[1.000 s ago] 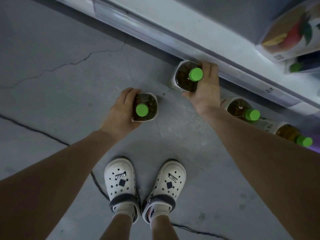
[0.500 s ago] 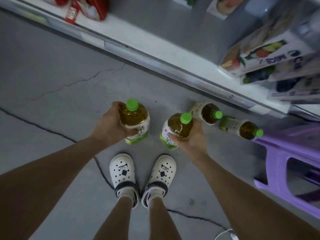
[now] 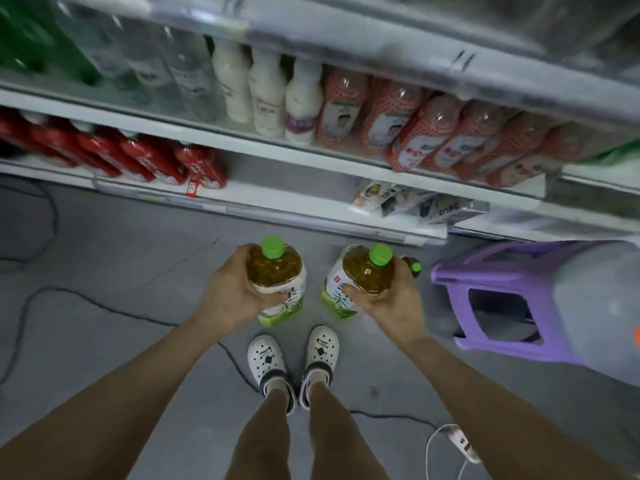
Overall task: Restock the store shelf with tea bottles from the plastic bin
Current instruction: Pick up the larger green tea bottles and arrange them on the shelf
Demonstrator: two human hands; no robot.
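tea bottles ride upright at waist height above the floor, the left bottle point(image 3: 275, 277) grasped by the left hand point(image 3: 230, 292), the right bottle point(image 3: 362, 280) by the right hand point(image 3: 389, 299). best kept level, then slid into the shelf point(image 3: 277, 199) gap beside the red bottles point(image 3: 201, 166), one at a time.
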